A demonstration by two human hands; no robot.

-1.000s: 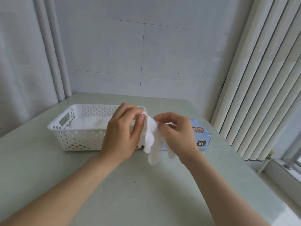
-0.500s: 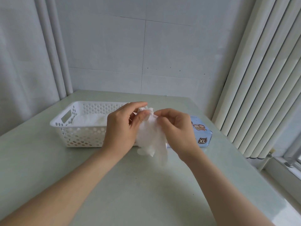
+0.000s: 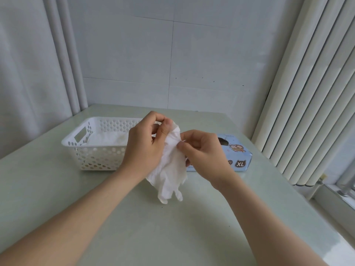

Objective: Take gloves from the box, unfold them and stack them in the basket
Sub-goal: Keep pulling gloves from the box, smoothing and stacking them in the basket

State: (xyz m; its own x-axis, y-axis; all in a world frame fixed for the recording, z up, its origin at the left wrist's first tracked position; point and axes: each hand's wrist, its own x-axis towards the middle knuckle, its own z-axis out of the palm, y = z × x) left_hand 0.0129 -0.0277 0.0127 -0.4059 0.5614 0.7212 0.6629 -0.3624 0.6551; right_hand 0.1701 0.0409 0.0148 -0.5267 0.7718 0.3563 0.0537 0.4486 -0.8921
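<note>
A crumpled white glove (image 3: 171,169) hangs above the table between my hands, fingers pointing down. My left hand (image 3: 146,146) pinches its top edge at the cuff. My right hand (image 3: 203,152) pinches the cuff's right side just below. Behind my left hand stands the white perforated basket (image 3: 92,150), with white gloves (image 3: 107,138) lying flat inside. The light blue glove box (image 3: 238,152), marked XL, lies behind my right hand, its dark top opening partly showing.
The pale green table (image 3: 172,227) runs to a white tiled wall at the back. Vertical blinds (image 3: 307,104) hang along the right, above a window sill. Curtains hang on the left.
The glove has opened out and hangs lower, with more of its fingers showing. My left hand has lifted a little and my right hand now pinches lower on the cuff.
</note>
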